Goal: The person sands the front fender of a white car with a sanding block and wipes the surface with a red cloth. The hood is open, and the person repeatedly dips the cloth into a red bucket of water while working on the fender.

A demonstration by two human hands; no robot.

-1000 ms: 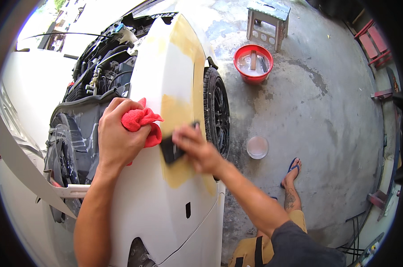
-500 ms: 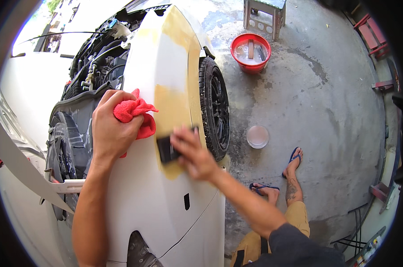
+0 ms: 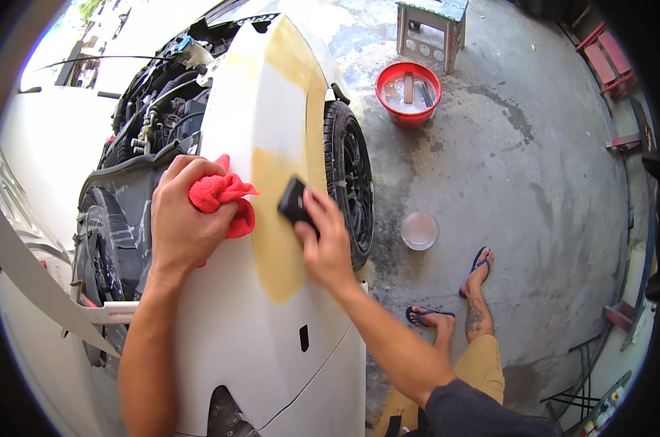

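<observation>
Forward along the yellow patch (image 3: 279,262) and nearer the wheel (image 3: 349,175) is where the black block (image 3: 293,202) has moved since half a second ago, while the left hand has stayed at the fender's inner edge. The right hand (image 3: 326,237) grasps the block by its near, right-hand end, fingers and thumb pinching it, its far end uncovered; the block sits on the patch, turned at a slant. Just to its left, the left hand (image 3: 188,218) clenches a bunched red cloth (image 3: 220,197), whose folds stick out beside the thumb. This hand and cloth cover part of the fender's inner edge and of the open engine bay (image 3: 166,109); the right hand and forearm hide some of the outer edge. Around the patch runs the white fender (image 3: 235,306), with a small black slot (image 3: 304,339) nearer the person. Past the wheel, on the concrete floor (image 3: 490,182), a round tub (image 3: 419,231) stands between the tyre and the person's sandalled feet. Farther ahead, a red bucket (image 3: 408,121) holds cloudy water with a brown bar (image 3: 408,86) and a dark one in it, just in front of a step stool (image 3: 432,33).
</observation>
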